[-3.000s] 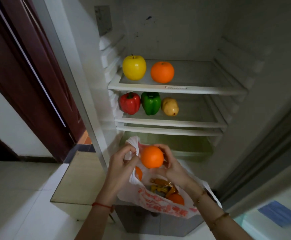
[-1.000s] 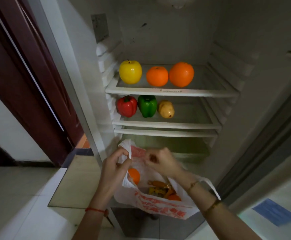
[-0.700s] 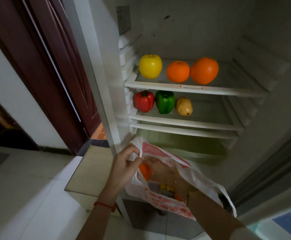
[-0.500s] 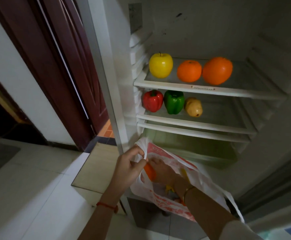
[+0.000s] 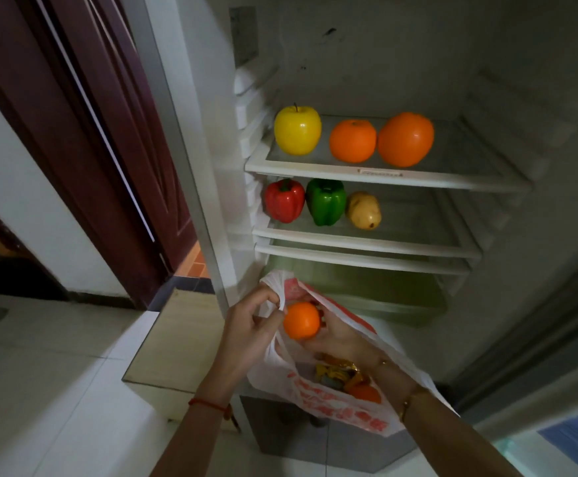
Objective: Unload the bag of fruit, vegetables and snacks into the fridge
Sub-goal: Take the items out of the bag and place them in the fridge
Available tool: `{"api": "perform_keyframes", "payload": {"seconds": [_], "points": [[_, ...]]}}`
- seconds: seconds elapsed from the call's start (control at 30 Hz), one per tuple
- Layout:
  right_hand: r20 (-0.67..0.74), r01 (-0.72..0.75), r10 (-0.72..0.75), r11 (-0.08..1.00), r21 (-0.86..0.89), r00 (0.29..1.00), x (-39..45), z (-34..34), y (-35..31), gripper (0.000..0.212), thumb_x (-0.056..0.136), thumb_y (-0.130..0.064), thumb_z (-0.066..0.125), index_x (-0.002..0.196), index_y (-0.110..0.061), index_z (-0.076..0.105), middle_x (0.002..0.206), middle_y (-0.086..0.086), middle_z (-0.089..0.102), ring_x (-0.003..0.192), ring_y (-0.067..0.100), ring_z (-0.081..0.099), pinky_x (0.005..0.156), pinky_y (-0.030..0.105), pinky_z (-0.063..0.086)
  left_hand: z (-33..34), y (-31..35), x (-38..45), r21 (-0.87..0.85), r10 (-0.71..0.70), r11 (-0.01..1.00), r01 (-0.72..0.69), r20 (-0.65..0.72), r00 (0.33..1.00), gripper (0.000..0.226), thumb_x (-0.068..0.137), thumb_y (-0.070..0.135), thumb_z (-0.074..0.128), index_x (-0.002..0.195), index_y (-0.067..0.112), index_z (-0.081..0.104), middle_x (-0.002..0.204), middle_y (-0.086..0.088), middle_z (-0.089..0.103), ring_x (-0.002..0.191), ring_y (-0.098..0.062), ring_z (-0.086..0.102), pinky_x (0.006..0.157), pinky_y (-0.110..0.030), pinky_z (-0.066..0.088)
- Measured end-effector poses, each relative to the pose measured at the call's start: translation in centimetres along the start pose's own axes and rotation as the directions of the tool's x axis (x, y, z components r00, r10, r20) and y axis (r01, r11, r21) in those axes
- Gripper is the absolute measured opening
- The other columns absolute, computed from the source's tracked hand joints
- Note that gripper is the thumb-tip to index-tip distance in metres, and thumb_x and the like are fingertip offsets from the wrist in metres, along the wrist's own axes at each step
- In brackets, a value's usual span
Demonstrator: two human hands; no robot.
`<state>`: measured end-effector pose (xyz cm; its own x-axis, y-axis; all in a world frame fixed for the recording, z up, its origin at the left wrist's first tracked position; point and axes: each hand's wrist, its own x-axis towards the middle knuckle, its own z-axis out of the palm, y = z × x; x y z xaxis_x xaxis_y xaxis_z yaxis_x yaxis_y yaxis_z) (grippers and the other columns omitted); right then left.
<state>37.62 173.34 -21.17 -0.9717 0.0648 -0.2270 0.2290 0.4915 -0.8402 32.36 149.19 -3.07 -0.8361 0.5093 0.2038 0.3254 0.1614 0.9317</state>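
Unloading partly done. Top shelf (image 5: pixel 384 175) carries an apple (image 5: pixel 297 130) and two oranges (image 5: pixel 352 140); the shelf below, two peppers (image 5: pixel 325 201) and a potato (image 5: pixel 364 210). Right grip (image 5: pixel 332 335) lifts an orange (image 5: pixel 301 320) from the bag (image 5: pixel 332 401); left grip (image 5: pixel 251 325) pinches its rim. Snacks (image 5: pixel 335 371) and another orange remain inside.
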Motion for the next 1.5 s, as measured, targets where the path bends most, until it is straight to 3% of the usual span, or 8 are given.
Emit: {"api": "perform_keyframes", "payload": {"seconds": [0.1, 0.33, 0.67, 0.8, 1.0, 1.23, 1.37, 1.5], "points": [[-0.217, 0.074, -0.084, 0.996, -0.053, 0.973, -2.6, -2.6, -7.8, 0.089, 0.066, -0.038, 0.084, 0.137, -0.046, 0.032, 0.137, -0.023, 0.04, 0.124, 0.003, 0.046, 0.096, 0.023, 0.048, 0.5, 0.2, 0.3, -0.007, -0.007, 1.0, 0.007, 0.011, 1.0, 0.005, 0.086, 0.017, 0.062, 0.082, 0.015, 0.06, 0.077, -0.01, 0.061, 0.069, -0.04, 0.061, 0.057, -0.051, 0.052], [-0.376, 0.212, -0.126, 0.957, 0.198, 0.918, -7.5, -5.3, -12.1, 0.073, 0.079, -0.015, 0.079, 0.136, -0.033, 0.037, 0.134, -0.008, 0.042, 0.117, 0.018, 0.054, 0.086, 0.031, 0.057, 1.9, 1.4, 0.8, -0.005, -0.012, 1.0, 0.012, 0.033, 0.999, 0.011, 0.089, 0.005, 0.061, 0.081, 0.011, 0.059, 0.071, -0.015, 0.058, 0.057, -0.034, 0.057, 0.05, -0.04, 0.046], [-0.653, 0.457, -0.185, 0.846, 0.275, 0.735, -10.4, -10.4, -19.3, 0.074, 0.068, -0.04, 0.077, 0.134, -0.039, 0.043, 0.134, -0.017, 0.043, 0.112, 0.01, 0.057, 0.081, 0.022, 0.055, 3.3, 2.3, 1.6, -0.016, 0.007, 1.0, -0.006, 0.061, 0.998, 0.016, 0.089, 0.0, 0.062, 0.076, 0.008, 0.056, 0.062, -0.01, 0.045, 0.046, -0.009, 0.038, 0.047, -0.022, 0.032], [-0.789, 0.512, -0.208, 0.845, 0.153, 0.578, -10.5, -13.6, -21.8, 0.077, 0.078, -0.025, 0.078, 0.141, -0.031, 0.036, 0.14, -0.009, 0.04, 0.116, 0.007, 0.054, 0.086, 0.021, 0.054, 3.7, 2.5, 1.8, -0.021, 0.005, 1.0, -0.004, 0.066, 0.998, 0.016, 0.088, -0.002, 0.062, 0.076, 0.005, 0.055, 0.059, 0.004, 0.046, 0.044, -0.007, 0.037, 0.049, -0.022, 0.034], [-0.918, 0.38, -0.253, 0.916, -0.125, 0.306, -9.3, -20.6, -23.9, 0.075, 0.076, -0.031, 0.08, 0.138, -0.019, 0.039, 0.137, 0.003, 0.047, 0.118, 0.015, 0.053, 0.095, 0.026, 0.05, 3.7, 2.1, 2.3, -0.02, -0.028, 0.999, 0.029, 0.063, 0.998, 0.014, 0.088, 0.014, 0.063, 0.075, 0.018, 0.058, 0.076, -0.018, 0.06, 0.054, -0.034, 0.054, 0.053, -0.045, 0.048], [-0.897, 0.157, -0.247, 0.967, -0.203, 0.367, -7.5, -26.3, -24.4, 0.091, 0.07, -0.02, 0.073, 0.147, -0.003, 0.027, 0.137, 0.015, 0.043, 0.116, 0.009, 0.039, 0.084, 0.006, 0.027, 3.6, 2.1, 2.5, 0.025, -0.039, 0.999, 0.037, 0.058, 0.998, 0.013, 0.088, 0.017, 0.064, 0.077, 0.02, 0.059, 0.076, -0.007, 0.062, 0.053, -0.027, 0.056, 0.058, -0.045, 0.051], [-0.876, 0.12, -0.21, 0.977, -0.174, 0.435, -6.9, -26.3, -23.2, 0.085, 0.08, -0.01, 0.074, 0.148, -0.007, 0.024, 0.131, 0.006, 0.046, 0.117, 0.014, 0.047, 0.088, 0.017, 0.036, 3.6, 2.3, 2.6, 0.021, -0.04, 0.999, 0.038, 0.062, 0.997, 0.013, 0.087, 0.016, 0.063, 0.075, 0.02, 0.059, 0.075, -0.006, 0.06, 0.051, -0.015, 0.051, 0.057, -0.038, 0.045], [-0.876, 0.123, -0.204, 0.978, -0.167, 0.437, -6.8, -25.9, -23.0, 0.091, 0.08, -0.011, 0.077, 0.15, -0.005, 0.021, 0.14, 0.005, 0.041, 0.122, 0.009, 0.039, 0.091, 0.011, 0.032, 3.5, 2.6, 2.4, -0.004, -0.038, 0.999, 0.039, 0.058, 0.998, 0.009, 0.082, 0.025, 0.061, 0.077, 0.018, 0.06, 0.08, -0.008, 0.063, 0.066, -0.038, 0.063, 0.063, -0.053, 0.055]]}}
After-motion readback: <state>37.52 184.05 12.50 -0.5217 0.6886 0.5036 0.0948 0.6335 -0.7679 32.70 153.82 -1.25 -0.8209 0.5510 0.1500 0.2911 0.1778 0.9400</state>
